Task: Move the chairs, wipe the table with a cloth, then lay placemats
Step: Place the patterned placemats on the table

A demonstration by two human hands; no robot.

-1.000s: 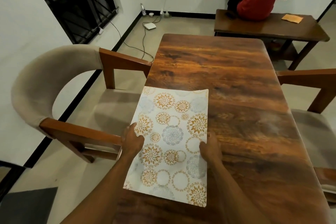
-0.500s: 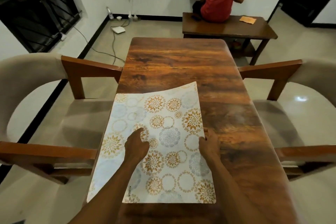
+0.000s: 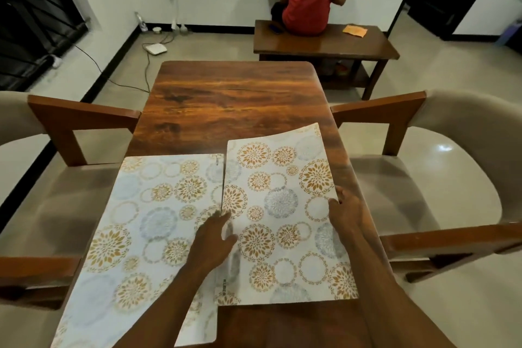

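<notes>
I am holding the right placemat (image 3: pixel 282 206) by its two long sides so I can square it up in front of the right chair (image 3: pixel 423 167). My right hand (image 3: pixel 348 212) is pinching the right edge, thumb on top and fingers going underneath. That grip is closed on the sheet, not pressing flat on it. My left hand (image 3: pixel 214 240) is lying at the mat's left edge with the thumb across the pattern. I cannot tell whether those fingers are tucked under the edge or only resting on it.

The mat is over the right half of the bench (image 3: pixel 234 99), and its far right corner is curling up off the wood. Its left edge is just lapping the left placemat (image 3: pixel 152 206), which is lying flat in front of the left chair (image 3: pixel 79 121) and hanging past the bench's left and near sides.

Both mats are running with their long axis away from me, along the length of the bench. The right one is tilting slightly, its far end leaning right, and its printed brand mark is sitting at the near left corner. I judge it needs straightening and sliding clear of its neighbour.
</notes>
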